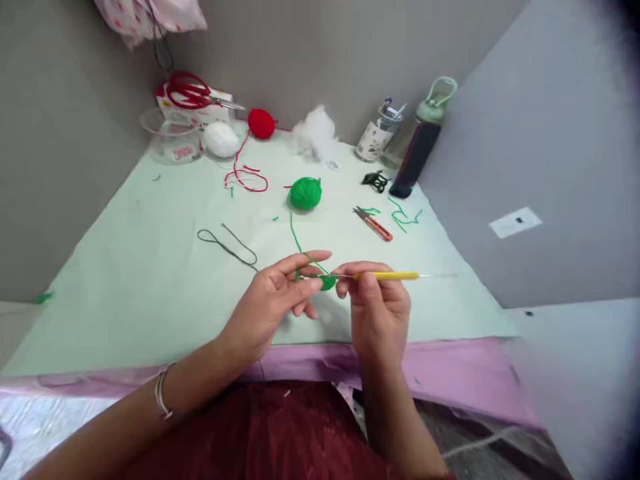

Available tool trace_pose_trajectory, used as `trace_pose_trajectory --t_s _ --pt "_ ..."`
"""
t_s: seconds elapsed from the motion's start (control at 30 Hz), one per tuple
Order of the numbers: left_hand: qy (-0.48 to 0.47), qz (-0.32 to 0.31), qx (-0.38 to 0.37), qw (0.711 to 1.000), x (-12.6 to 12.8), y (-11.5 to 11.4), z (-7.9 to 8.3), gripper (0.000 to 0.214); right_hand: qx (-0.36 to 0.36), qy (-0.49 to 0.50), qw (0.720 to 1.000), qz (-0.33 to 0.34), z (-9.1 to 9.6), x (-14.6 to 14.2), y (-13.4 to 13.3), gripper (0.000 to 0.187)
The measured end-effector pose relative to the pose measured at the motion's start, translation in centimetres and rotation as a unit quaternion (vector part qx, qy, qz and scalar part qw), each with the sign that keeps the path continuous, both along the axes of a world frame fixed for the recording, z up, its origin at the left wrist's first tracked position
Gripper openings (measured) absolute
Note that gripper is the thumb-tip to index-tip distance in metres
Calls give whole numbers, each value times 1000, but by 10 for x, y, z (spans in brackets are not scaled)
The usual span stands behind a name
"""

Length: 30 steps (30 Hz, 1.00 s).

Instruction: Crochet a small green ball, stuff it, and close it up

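Between thumb and fingers, my left hand (275, 293) pinches a small green crochet piece (328, 283), with its index finger stretched out under the yarn. My right hand (377, 303) grips a crochet hook with a yellow handle (393, 275). The hook's thin metal tip points left and meets the green piece. A strand of green yarn (294, 230) runs from the green yarn ball (305, 193) down over my left fingers to the work. Just how the loop sits on the hook is too small to make out.
Orange thread snips (374, 224) and green yarn scraps (404, 217) lie to the right. Behind are a red yarn ball (261, 124), a white ball (221, 139), white stuffing (317, 133), red scissors (190, 92), a pen cup (375, 137) and a bottle (417, 143). A dark cord (227, 248) lies left.
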<state>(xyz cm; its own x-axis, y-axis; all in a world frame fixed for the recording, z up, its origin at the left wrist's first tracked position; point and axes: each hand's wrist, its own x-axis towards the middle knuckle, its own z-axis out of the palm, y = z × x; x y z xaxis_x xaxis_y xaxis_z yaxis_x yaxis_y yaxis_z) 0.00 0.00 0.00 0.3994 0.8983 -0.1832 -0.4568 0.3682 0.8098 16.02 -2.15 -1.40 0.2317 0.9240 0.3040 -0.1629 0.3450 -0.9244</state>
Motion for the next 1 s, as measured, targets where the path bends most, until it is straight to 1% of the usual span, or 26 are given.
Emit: trace_pose_trajectory --t_s 0.07,0.13,0.2,0.27,0.33,0.4,0.43,0.5,0.53,0.57,0.6,0.63,0.7,0.73,0.77,0.8,0.87,0.93,1.0 --pt "-2 0 -1 1000 1 3 2 30 4 6 1000 2 3 0 -1 19" --pt "7 5 4 1000 1 4 2 29 17 -20 1000 -9 6 0 -2 21" --pt "28 14 16 999 0 4 2 29 36 -82 995 -37 9 -1 -5 22" --pt "60 28 35 997 -1 2 2 30 68 -173 980 -71 10 -1 -9 22" --pt "86 41 54 994 -1 0 2 31 120 -267 952 -94 8 -2 -12 25" --pt "88 50 59 993 1 -1 2 36 179 -355 911 -112 3 -4 -13 29" --pt "75 49 50 995 2 -2 2 39 204 -393 887 -130 0 -5 -14 31" --pt "22 29 3 999 4 -1 3 45 234 -453 843 -168 -7 -6 -14 35" --pt "-10 7 -29 1000 3 0 3 45 240 -464 833 -181 -8 -6 -13 36" --pt "-40 -15 -60 997 3 1 3 42 237 -455 838 -185 -9 -6 -13 37" --pt "-64 -32 -87 994 1 2 2 38 225 -425 858 -178 -9 -6 -11 35" --pt "-81 -41 -105 990 0 4 2 35 205 -376 889 -164 -7 -5 -10 32" --pt "-95 -35 -112 989 -2 7 2 31 144 -242 951 -128 -3 -3 -6 26" --pt "-95 -28 -105 989 -3 7 3 32 115 -182 971 -106 0 -3 -4 25" --pt "-91 -25 -95 991 -2 7 3 34 93 -141 982 -87 1 -2 -3 23" --pt "-82 -27 -84 993 -1 7 3 36 80 -124 987 -70 3 -2 -1 21" --pt "-59 -28 -59 996 2 4 4 39 74 -142 986 -55 3 -4 -1 18" --pt "-34 -13 -36 999 6 2 3 40 83 -185 977 -68 1 -6 -2 19" --pt "-23 6 -26 999 8 1 2 41 107 -246 958 -99 -2 -7 -6 24"
